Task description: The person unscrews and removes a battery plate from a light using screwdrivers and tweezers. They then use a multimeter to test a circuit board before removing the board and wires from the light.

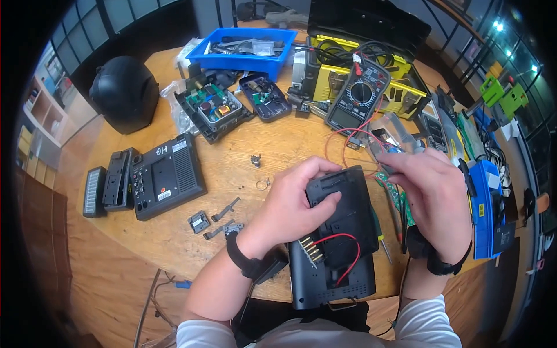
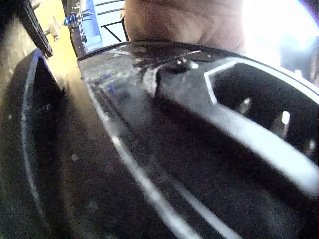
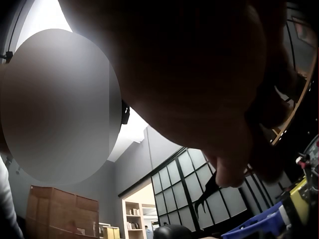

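My left hand (image 1: 299, 203) grips a black plastic device (image 1: 339, 232) over the table's near edge, its thumb lying across the device's back. A red wire (image 1: 346, 236) loops out of that back beside a small connector board with brass pins (image 1: 311, 250). In the left wrist view the black casing (image 2: 149, 139) fills most of the picture, with a slotted opening at right. My right hand (image 1: 432, 188) is raised to the right of the device, thumb and fingertips pinched together at the thin red test lead (image 1: 371, 139). The right wrist view shows those bent fingers (image 3: 230, 172) in shadow.
A multimeter (image 1: 360, 95) leans on a yellow-and-black toolbox (image 1: 325, 81). Behind stands a blue bin (image 1: 243, 61); an opened device with circuit board (image 1: 212, 107) sits before it. Black casings (image 1: 168, 177) and small parts (image 1: 217, 223) lie at left. A screwdriver (image 1: 383, 240) lies at right.
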The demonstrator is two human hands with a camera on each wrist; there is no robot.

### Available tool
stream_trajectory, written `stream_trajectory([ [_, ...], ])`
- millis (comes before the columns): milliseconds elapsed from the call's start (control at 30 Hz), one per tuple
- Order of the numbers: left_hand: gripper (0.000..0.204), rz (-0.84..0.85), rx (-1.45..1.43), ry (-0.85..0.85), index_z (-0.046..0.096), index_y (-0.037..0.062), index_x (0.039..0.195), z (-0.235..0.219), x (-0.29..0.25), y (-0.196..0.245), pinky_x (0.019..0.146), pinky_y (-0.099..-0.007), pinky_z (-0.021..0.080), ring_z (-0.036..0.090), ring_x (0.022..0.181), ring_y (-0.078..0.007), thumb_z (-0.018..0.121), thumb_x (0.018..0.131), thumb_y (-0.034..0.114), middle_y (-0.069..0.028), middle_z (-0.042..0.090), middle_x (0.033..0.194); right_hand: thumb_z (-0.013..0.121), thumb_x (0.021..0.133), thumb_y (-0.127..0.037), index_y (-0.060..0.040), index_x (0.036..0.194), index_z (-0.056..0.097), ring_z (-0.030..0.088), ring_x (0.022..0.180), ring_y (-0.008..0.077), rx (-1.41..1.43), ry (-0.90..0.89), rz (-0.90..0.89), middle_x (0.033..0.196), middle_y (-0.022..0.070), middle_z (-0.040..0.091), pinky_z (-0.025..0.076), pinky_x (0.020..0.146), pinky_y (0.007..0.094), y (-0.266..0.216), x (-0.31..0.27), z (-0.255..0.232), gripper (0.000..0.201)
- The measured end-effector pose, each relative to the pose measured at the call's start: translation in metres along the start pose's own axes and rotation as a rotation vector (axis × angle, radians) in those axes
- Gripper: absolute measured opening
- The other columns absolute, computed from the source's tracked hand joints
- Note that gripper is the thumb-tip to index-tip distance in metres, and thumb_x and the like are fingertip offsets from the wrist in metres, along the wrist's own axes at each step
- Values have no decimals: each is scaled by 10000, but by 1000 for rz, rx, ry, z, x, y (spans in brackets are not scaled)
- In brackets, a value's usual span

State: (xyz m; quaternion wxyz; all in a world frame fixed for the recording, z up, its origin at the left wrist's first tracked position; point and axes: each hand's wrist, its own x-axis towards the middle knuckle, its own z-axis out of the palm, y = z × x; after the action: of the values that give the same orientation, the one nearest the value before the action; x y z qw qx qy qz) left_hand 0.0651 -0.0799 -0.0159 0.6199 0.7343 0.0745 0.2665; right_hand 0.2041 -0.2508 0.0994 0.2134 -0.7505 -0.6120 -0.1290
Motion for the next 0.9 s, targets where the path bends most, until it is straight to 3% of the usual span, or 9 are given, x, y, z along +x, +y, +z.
stream_trajectory([
  [200, 367, -45, 38, -64, 634, -15, 1220, -3, 0, 4, 870, -277, 542, 678, 980, -113, 717, 863, -7, -86, 716, 1066, 718, 737, -14, -88, 913, 729, 592, 821, 259, -70, 42, -148, 869, 43, 663, 456, 754, 367, 4, 7, 4, 191],
  [533, 351, -19, 73, -52, 650, -5, 1203, -3, 0, 6, 873, -288, 545, 685, 969, -122, 730, 862, 17, -80, 721, 1048, 682, 715, 25, -73, 887, 720, 575, 861, 263, -77, 52, -131, 871, 34, 627, 466, 764, 369, 7, 14, 24, 201],
  [600, 310, 58, 88, 3, 654, 22, 1141, 0, 1, 3, 783, -330, 558, 729, 876, -224, 747, 846, 48, -131, 720, 960, 679, 717, 26, -71, 889, 720, 574, 863, 262, -81, 47, -132, 874, 34, 627, 467, 765, 371, 7, 14, 24, 201],
  [733, 307, 76, 99, 7, 655, 23, 1137, -2, 1, 4, 781, -332, 559, 730, 870, -235, 747, 846, 53, -133, 718, 956, 677, 713, 33, -72, 892, 720, 574, 854, 263, -81, 37, -148, 874, 33, 632, 466, 763, 372, 8, 14, 22, 212],
  [800, 347, -3, 102, -51, 657, -2, 1196, -4, 1, 8, 872, -288, 545, 690, 971, -125, 738, 859, 25, -86, 725, 1049, 675, 706, 39, -74, 893, 720, 575, 845, 264, -95, 51, -139, 874, 33, 636, 464, 755, 374, 10, 12, 20, 224],
  [900, 347, -20, 100, -55, 656, -4, 1197, -3, 0, 7, 870, -289, 545, 690, 970, -126, 736, 861, 25, -87, 725, 1049, 680, 695, 45, -78, 890, 719, 576, 840, 264, -69, 66, -147, 874, 33, 640, 461, 747, 375, 8, 13, 20, 234],
])
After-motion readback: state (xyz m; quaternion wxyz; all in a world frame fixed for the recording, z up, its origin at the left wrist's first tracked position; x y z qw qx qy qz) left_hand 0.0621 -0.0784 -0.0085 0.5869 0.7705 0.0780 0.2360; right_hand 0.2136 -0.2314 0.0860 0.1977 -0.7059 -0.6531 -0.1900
